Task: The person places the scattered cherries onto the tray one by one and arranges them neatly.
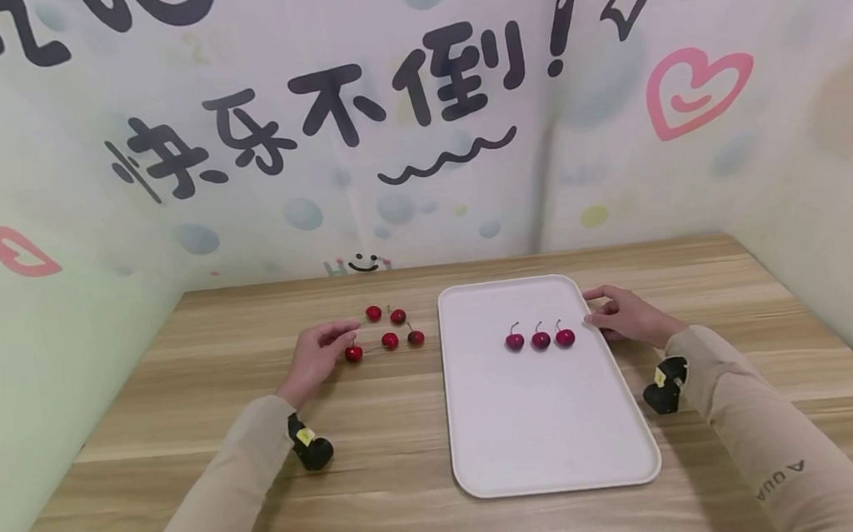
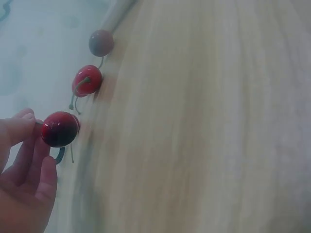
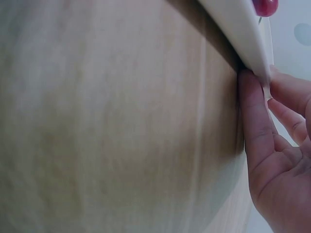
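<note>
Thumb and fingers of my left hand (image 1: 318, 354) pinch a red cherry (image 2: 60, 129) by its stem, just over the table at the left end of a loose group. Close beside it are several more, among them a cherry with a green stem (image 2: 87, 80) and a cherry (image 1: 416, 338) nearest the tray. My right hand (image 1: 629, 317) grips the right rim of the white tray (image 1: 553, 440), thumb and fingers on either side of the edge. Three cherries (image 1: 541, 340) sit in a row on the tray, stems upward.
The wooden table (image 1: 381, 453) runs back to a printed wall cloth (image 1: 423, 216) with black lettering. Black wrist cameras hang under both sleeves, the left camera (image 1: 311, 444) and the right camera (image 1: 665, 387), low over the table.
</note>
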A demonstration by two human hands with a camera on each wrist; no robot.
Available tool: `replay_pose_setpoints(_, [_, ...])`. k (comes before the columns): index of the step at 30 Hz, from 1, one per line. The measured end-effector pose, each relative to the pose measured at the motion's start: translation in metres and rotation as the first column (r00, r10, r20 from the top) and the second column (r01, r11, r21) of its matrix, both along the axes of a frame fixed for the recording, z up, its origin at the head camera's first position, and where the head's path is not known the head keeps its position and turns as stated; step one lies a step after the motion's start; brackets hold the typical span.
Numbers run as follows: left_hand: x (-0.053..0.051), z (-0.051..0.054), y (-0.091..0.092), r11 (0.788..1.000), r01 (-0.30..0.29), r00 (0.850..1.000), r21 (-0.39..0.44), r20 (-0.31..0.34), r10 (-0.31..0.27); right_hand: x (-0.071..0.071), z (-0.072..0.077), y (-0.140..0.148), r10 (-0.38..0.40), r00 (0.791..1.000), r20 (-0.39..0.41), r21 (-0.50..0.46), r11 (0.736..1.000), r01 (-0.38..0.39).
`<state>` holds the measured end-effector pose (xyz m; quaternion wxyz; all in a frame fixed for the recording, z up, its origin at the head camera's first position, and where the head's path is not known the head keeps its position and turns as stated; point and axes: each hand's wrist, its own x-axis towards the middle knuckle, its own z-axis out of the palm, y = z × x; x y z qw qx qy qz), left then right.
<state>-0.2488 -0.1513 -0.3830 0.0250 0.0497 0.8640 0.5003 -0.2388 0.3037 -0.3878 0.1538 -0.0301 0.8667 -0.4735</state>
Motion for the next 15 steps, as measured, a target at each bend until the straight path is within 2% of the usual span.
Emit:
replay_pose_setpoints(7, [0.003, 0.007, 0.000, 0.998, 0.045, 0.999, -0.048, -0.015, -0.046, -0.001, -0.001, 0.001, -0.002, 1.000, 0.005, 0.001, 1.000, 0.002])
replay_pose_setpoints(12, [0.005, 0.011, 0.007, 0.998, 0.061, 0.998, -0.025, 0.001, -0.061, -0.001, -0.001, 0.001, -0.002, 1.000, 0.004, 0.000, 1.000, 0.002])
replay_pose_setpoints(13, [0.002, 0.008, 0.007, 0.997, 0.073, 0.997, -0.022, -0.010, -0.073, -0.001, -0.001, 0.001, -0.003, 1.000, 0.004, 0.003, 1.000, 0.003])
replay_pose_setpoints(15, [0.003, 0.009, 0.011, 0.996, 0.083, 0.997, -0.022, -0.006, -0.083, 0.000, -0.001, 0.000, -0.005, 1.000, 0.005, 0.010, 1.000, 0.005])
